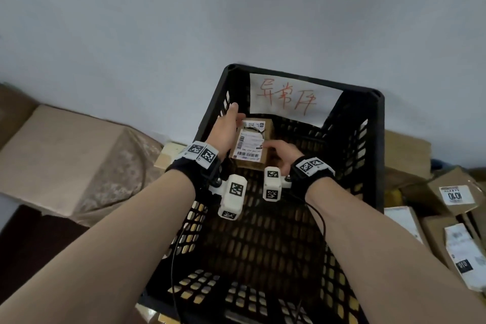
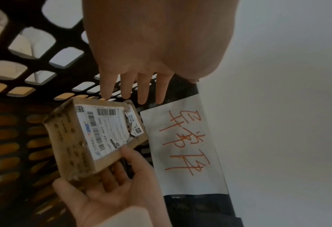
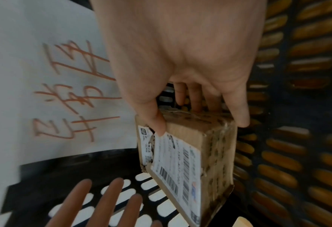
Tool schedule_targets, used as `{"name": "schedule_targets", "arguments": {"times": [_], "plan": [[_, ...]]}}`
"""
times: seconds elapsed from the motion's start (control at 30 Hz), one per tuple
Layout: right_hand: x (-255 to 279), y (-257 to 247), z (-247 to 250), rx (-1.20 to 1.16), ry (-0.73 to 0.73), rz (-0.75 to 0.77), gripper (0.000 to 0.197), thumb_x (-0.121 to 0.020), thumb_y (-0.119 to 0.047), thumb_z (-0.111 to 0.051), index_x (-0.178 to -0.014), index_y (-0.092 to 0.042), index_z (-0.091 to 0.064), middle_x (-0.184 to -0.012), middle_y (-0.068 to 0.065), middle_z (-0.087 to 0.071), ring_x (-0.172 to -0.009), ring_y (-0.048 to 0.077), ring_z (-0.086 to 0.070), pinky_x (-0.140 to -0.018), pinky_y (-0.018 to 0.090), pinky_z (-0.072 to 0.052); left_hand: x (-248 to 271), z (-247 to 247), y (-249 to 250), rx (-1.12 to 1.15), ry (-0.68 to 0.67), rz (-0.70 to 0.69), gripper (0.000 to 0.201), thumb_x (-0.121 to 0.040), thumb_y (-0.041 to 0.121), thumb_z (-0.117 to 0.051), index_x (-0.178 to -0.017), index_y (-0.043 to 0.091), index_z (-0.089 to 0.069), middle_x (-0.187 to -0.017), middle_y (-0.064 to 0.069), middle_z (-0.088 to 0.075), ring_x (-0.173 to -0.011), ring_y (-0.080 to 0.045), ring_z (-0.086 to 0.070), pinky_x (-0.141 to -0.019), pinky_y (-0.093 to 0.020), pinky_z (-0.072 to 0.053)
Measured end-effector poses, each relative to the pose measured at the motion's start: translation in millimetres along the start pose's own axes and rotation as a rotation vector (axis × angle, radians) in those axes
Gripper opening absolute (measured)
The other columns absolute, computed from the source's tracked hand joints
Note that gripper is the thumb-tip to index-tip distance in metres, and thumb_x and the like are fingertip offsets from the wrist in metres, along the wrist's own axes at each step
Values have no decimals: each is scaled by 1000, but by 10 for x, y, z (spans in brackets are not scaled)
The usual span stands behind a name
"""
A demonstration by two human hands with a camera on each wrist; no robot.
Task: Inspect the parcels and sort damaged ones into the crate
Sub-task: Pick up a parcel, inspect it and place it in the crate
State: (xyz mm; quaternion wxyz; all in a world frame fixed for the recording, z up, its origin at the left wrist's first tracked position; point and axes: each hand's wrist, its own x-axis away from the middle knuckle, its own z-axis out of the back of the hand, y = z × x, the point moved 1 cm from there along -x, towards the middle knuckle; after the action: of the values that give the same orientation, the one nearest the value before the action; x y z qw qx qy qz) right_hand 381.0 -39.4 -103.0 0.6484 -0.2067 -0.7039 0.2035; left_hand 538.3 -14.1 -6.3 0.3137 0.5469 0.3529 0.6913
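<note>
A small brown cardboard parcel (image 1: 249, 144) with a torn white shipping label is held inside the black plastic crate (image 1: 380, 123), near its far wall and above the floor. My right hand (image 1: 281, 152) grips it, thumb on the label face and fingers round the far side, as the right wrist view shows for the parcel (image 3: 190, 153). My left hand (image 1: 228, 126) is at the parcel's left end with straight fingers (image 2: 141, 92), their tips just at the edge of the parcel (image 2: 95, 138). A white paper sign (image 1: 289, 97) with red writing hangs on the crate's far wall.
A large cardboard box (image 1: 65, 160) lies left of the crate. Several labelled parcels (image 1: 457, 194) are piled to the right. A pale wall stands behind. The crate's lattice floor (image 1: 263, 244) shows nothing else in it.
</note>
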Motion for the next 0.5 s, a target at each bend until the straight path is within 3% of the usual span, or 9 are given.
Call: {"name": "schedule_targets", "arguments": {"times": [0.1, 0.23, 0.3, 0.33, 0.37, 0.43, 0.47, 0.5], "plan": [[-262, 85, -35, -23, -25, -22, 59, -80, -15, -83, -134, -4, -60, -117, 18, -74, -108, 38, -70, -65, 50, -63, -98, 3, -61, -33, 17, -1, 59, -112, 52, -26, -140, 11, -60, -105, 8, -67, -91, 1, -59, -76, -26, -43], [-214, 54, -94, -13, -5, -8, 45, -94, -14, -75, -133, 1, -57, -126, 17, -70, -98, 32, -71, -48, 34, -58, -163, -13, -88, -91, 29, -43, 58, -112, 49, -27, -143, 10, -57, -120, 3, -65, -87, 6, -54, -81, -27, -40], [-239, 33, -81, 39, -4, 14, 42, -98, -15, -71, -133, 3, -56, -126, 11, -66, -94, 26, -66, -37, 24, -49, -176, -20, -95, -77, 33, -37, 57, -113, 49, -28, -141, 11, -59, -109, 9, -67, -87, 6, -56, -73, -22, -41], [-250, 28, -78, 47, -14, 11, 40, -99, -16, -69, -133, 2, -56, -125, 8, -64, -100, 25, -62, -37, 23, -49, -172, -20, -90, -71, 37, -30, 56, -113, 48, -28, -140, 12, -60, -103, 11, -66, -86, 5, -57, -70, -21, -40], [-249, 29, -70, 66, -33, -12, 38, -100, -17, -69, -132, 0, -58, -126, 7, -62, -110, 26, -60, -46, 26, -54, -161, -19, -83, -71, 39, -25, 55, -113, 48, -28, -139, 12, -60, -100, 12, -65, -85, 4, -58, -69, -21, -41], [-231, 13, -53, 112, -75, -46, 45, -98, -20, -72, -137, -3, -58, -137, 7, -62, -129, 31, -56, -82, 45, -61, -143, -30, -55, -67, 33, -21, 55, -113, 49, -27, -138, 13, -60, -101, 10, -66, -85, 1, -61, -68, -22, -43], [-196, 2, -40, 124, -84, -53, 51, -97, -22, -73, -141, -3, -56, -140, 8, -61, -133, 34, -54, -96, 53, -55, -130, -38, -40, -57, 29, -14, 55, -112, 49, -28, -138, 13, -60, -103, 8, -67, -86, -1, -62, -68, -24, -45], [-142, -8, -29, 142, -82, -47, 56, -96, -24, -73, -145, -4, -52, -142, 7, -58, -136, 36, -52, -103, 58, -50, -110, -37, -27, -33, 26, 3, 55, -112, 50, -28, -139, 13, -60, -106, 6, -68, -88, -4, -64, -69, -25, -47]]}}
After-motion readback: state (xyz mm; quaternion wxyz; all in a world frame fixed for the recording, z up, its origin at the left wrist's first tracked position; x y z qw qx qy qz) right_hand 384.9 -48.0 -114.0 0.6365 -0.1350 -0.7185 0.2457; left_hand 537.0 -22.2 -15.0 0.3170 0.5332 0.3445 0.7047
